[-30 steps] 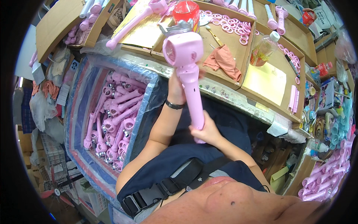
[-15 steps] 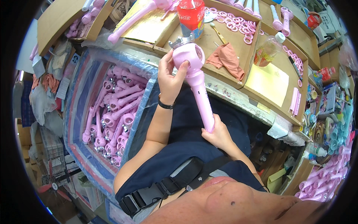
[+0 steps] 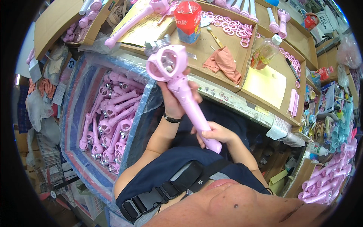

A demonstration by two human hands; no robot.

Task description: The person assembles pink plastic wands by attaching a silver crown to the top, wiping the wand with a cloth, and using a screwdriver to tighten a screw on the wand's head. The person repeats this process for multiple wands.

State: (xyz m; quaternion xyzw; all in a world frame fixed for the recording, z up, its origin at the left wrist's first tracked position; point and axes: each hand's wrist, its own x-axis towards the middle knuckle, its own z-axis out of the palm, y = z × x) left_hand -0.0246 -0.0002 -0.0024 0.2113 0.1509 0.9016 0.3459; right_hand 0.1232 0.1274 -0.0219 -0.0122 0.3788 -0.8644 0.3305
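A pink toy wand (image 3: 191,107) with an openwork round head and a silver crown-like top slants across my lap, head up at the left. My left hand (image 3: 174,101) is closed round the upper handle, just under the head, its fingertips showing on the far side. Lower down, my right hand (image 3: 218,133) grips the handle near its bottom end, thumb on top. To the left, several similar pink wands (image 3: 113,113) with silver tops lie heaped in a blue, white and red striped bag (image 3: 72,113).
Cardboard trays on the bench ahead hold pink rings (image 3: 236,28), an orange cloth (image 3: 224,64), a brush (image 3: 214,38), and yellow paper (image 3: 264,86). A red container (image 3: 188,20) and clear bottle (image 3: 264,53) stand there. More pink handles (image 3: 327,178) are piled at the right.
The wand has turned about its length, so its head opening faces me, and has shifted left and down. My left hand has moved below the head; my right hand now wraps the handle's lower part.
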